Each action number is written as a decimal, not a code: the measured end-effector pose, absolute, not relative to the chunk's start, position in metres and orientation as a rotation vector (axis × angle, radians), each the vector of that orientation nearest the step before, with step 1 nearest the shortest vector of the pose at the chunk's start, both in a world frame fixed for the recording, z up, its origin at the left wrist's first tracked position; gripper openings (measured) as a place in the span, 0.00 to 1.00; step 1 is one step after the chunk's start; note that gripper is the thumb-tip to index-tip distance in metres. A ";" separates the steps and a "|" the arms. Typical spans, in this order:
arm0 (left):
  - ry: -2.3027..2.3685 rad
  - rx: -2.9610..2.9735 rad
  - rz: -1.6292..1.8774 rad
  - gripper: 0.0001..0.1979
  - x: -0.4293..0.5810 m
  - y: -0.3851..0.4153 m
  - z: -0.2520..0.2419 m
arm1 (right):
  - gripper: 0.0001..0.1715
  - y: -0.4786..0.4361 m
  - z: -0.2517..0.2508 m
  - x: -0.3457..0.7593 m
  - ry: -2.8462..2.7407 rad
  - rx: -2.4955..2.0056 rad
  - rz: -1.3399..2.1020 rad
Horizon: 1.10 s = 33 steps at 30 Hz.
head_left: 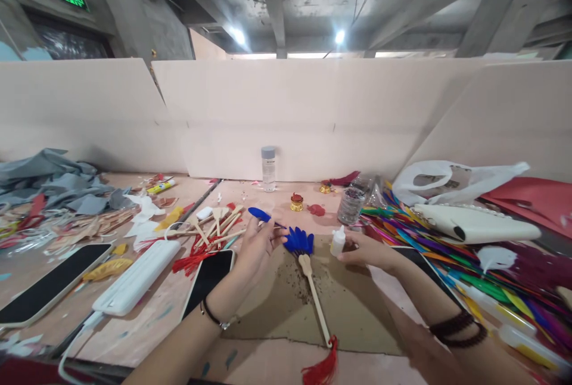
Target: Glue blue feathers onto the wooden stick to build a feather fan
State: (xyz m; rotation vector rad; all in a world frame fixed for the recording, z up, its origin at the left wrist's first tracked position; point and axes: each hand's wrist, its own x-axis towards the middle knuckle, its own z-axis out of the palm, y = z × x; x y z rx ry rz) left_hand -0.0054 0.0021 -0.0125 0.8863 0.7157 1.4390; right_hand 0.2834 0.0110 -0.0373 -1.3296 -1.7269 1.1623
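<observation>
My left hand [261, 241] pinches a single blue feather [260, 214], its quill pointing right. Closed around a small white glue bottle [338, 241] is my right hand [357, 249], with the bottle's nozzle upward. Between the hands, a feather fan [300, 242] lies on a brown board [357, 319]. Blue feathers spread from the head of its pale wooden handle [316, 301], and a red tassel [322, 364] hangs from the lower end. Dark crumbs [297, 281] are scattered beside the handle.
Wooden handles with red tassels [210, 242], phones [56, 283] and a white power bank [136, 278] lie left. A clear bottle [269, 169] and a jar [351, 206] stand behind. Colourful feathers [451, 248] and a white bag [480, 222] crowd the right.
</observation>
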 end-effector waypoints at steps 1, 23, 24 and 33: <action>0.712 0.885 1.434 0.22 -0.005 0.001 -0.011 | 0.15 0.012 -0.040 0.282 -1.712 -1.296 1.215; 0.789 0.976 1.201 0.18 0.010 -0.022 -0.008 | 0.23 -0.004 -0.012 0.259 -0.735 -0.713 1.550; 0.791 0.975 1.187 0.18 0.011 -0.024 -0.009 | 0.23 -0.005 -0.012 0.257 -0.715 -0.712 1.557; 0.889 0.928 1.086 0.15 0.016 -0.027 -0.022 | 0.31 -0.017 -0.021 0.232 -0.732 -0.818 1.451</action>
